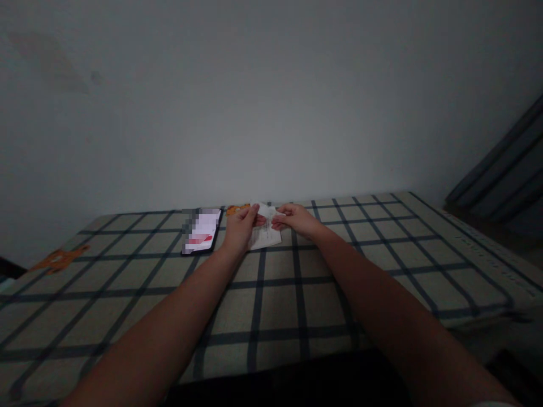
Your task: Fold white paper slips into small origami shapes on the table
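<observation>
Both my arms reach far forward over a checked cloth (271, 294). My left hand (240, 229) pinches the left edge of a small white paper slip (266, 234), thumb on top. My right hand (297, 219) pinches the slip's upper right corner with closed fingers. The slip hangs slightly above the cloth between the two hands. Faint printing shows on it, too small to read.
A dark-framed phone with a lit screen (202, 230) lies just left of my left hand. A small orange shape (237, 210) sits behind the hands, another orange piece (59, 258) at the far left edge. A plain wall rises behind; striped fabric (504, 175) leans at the right.
</observation>
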The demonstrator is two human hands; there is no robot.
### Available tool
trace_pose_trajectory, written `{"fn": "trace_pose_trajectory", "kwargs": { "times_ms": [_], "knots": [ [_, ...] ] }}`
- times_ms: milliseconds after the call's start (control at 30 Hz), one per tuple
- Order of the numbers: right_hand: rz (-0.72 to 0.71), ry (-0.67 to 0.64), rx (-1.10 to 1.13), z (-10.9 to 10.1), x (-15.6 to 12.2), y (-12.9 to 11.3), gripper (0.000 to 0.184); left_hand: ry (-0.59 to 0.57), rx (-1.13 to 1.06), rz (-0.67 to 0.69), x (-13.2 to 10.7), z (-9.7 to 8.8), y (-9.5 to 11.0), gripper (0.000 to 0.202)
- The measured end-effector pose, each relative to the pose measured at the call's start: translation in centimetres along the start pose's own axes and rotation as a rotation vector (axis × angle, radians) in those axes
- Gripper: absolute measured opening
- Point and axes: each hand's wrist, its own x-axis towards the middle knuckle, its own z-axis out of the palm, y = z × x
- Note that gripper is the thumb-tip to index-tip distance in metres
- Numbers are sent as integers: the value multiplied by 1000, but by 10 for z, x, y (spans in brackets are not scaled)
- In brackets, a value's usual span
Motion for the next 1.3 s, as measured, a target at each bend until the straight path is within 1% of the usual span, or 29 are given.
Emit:
{"fn": "trace_pose_trajectory", "kwargs": {
  "times_ms": [100,167,233,367,467,567,667,733,800,867,933,1100,1167,1300],
  "knots": [
    [21,-10,24,0,-1,-2,16,20,14,40,-1,1,0,31],
    [39,-26,53,0,-1,-3,21,35,13,52,0,0,0,30],
    [49,-37,83,0,-1,-4,25,41,8,57,1,0,-1,29],
    [59,-60,110,1,-3,-6,27,49,-22,67,2,-1,-3,29],
    [69,-69,119,0,-3,-6,29,41,-50,51,3,-2,-3,30],
    [56,-29,100,-1,-1,-4,30,-30,-83,-14,2,-2,-4,32],
    [18,54,51,-2,1,-2,29,-112,-119,-92,2,0,-6,34],
    [-24,94,-17,-2,2,-2,30,-119,-157,-138,2,1,-7,33],
    [-74,103,-98,-1,2,-1,32,-110,-205,-167,3,2,-9,31],
    [-106,97,-156,-1,2,-1,34,-117,-235,-173,4,2,-10,30],
    [-124,97,-184,-1,2,0,37,-144,-220,-164,4,2,-11,29],
    [-184,134,-347,0,3,2,44,-259,-64,-130,-1,2,-10,29],
    [-187,128,-392,0,2,1,39,-303,-29,-120,-3,3,-8,27],
    [-150,96,-319,1,-2,-8,24,-318,-35,-128,-5,3,-4,23]
  ]
}}
